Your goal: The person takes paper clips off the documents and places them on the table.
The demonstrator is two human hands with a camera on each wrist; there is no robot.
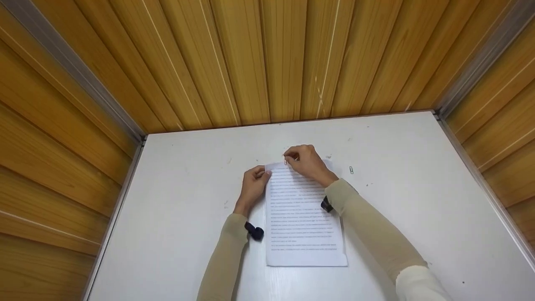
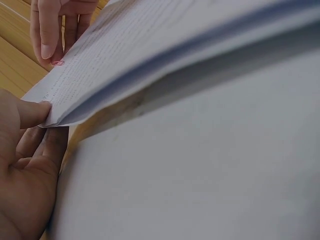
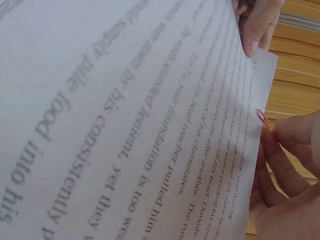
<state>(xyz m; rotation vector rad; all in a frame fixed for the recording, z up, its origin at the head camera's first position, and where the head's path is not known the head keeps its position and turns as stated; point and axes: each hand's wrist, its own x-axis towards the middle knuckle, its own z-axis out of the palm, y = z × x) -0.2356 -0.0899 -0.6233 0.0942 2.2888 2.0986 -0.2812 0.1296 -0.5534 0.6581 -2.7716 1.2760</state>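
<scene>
Printed sheets of paper [image 1: 305, 217] lie in a stack, long side toward the person. My left hand [image 1: 253, 184] pinches the stack's top left corner, thumb on top and fingers beneath, as the left wrist view shows with the sheets [image 2: 125, 65] lifted there. At the top edge my right hand [image 1: 308, 163] pinches a small pink paper clip [image 3: 263, 117] between thumb and forefinger. The clip overlaps the edge of the paper [image 3: 150, 125] in the right wrist view. In that view the left thumb [image 3: 252, 47] presses on the page corner.
A green paper clip [image 1: 351, 170] lies on the white table [image 1: 175, 234], right of the sheets. Wood-patterned panels [image 1: 267, 62] wall the table at the back and sides. Each wrist wears a small black camera [image 1: 255, 231].
</scene>
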